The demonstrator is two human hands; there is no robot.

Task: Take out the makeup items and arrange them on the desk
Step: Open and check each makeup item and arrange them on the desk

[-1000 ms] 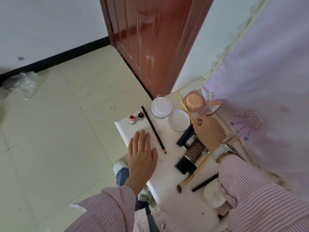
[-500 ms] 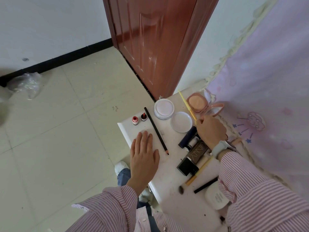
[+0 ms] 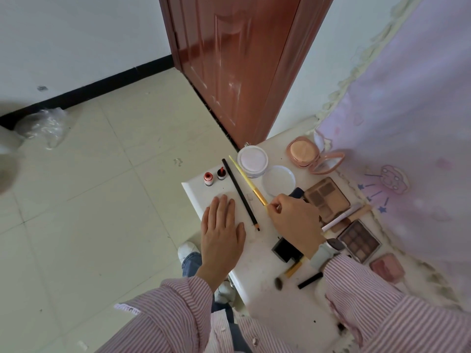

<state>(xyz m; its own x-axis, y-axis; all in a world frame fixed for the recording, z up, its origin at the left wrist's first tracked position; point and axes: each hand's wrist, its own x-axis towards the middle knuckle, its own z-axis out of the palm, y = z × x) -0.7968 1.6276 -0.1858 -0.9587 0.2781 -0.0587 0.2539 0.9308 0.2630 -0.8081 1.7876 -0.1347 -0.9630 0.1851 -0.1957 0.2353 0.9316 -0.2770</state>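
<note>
a white desk point(image 3: 201, 197) is carrying two small red bottles point(image 3: 208, 178), a black pencil point(image 3: 239, 193), a round white jar point(image 3: 252, 160) beside its lid point(image 3: 278, 180), an open pink compact point(image 3: 303, 152), and eyeshadow palettes point(image 3: 327, 197).

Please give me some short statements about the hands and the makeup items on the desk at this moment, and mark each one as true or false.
1. The right hand pinches the yellow brush. True.
2. The left hand holds the black pencil. False: it lies flat and open on the desk, beside the pencil.
3. The pink compact is closed. False: it is open, with its mirror lid folded back.
4. Two small red bottles stand near the desk's far left corner. True.
5. The yellow brush lies to the right of the black pencil. True.
</note>
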